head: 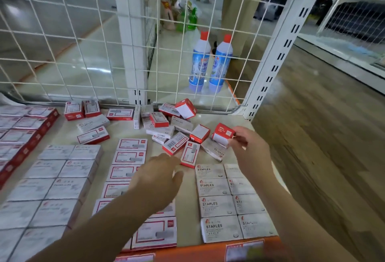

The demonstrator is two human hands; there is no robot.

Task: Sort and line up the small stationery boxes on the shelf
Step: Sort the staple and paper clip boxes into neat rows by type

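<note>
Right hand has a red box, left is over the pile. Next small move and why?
Probably set the small red box that the right hand pinches down with its own kind, not on the lined-up STAPLES boxes below it. The left hand hovers open near the loose pile, free to pick next.

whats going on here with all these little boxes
A person is sorting small stationery boxes on a shelf. The right hand pinches a red and white box at the loose pile. The left hand hovers open by the neat rows at the front.
</note>
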